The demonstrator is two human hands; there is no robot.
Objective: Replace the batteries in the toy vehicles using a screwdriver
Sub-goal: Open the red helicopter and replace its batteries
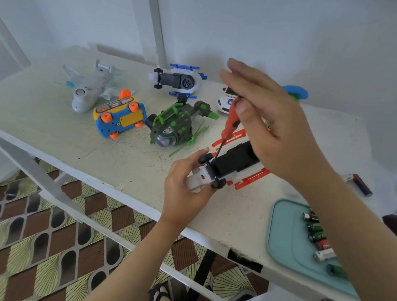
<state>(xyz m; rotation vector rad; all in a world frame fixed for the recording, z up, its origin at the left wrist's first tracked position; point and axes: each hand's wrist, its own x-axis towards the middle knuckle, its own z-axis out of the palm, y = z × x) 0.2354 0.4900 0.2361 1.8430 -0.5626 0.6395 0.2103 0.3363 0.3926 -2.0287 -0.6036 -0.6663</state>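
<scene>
A white and red toy vehicle (238,162) lies upside down near the table's front edge, its black underside facing up. My left hand (184,189) grips its near white end by the small black wheels. My right hand (267,124) pinches the top of a red-handled screwdriver (230,124) between thumb and fingers, the other fingers stretched out. The screwdriver stands nearly upright with its dark tip on the vehicle's underside close to my left thumb.
On the white table (79,141) lie a grey plane (89,86), a blue-orange bus (120,116), a green helicopter (178,124), a blue-white vehicle (179,81) and a police car (226,102). A teal tray (284,241) holds several batteries; loose batteries (361,183) lie at right.
</scene>
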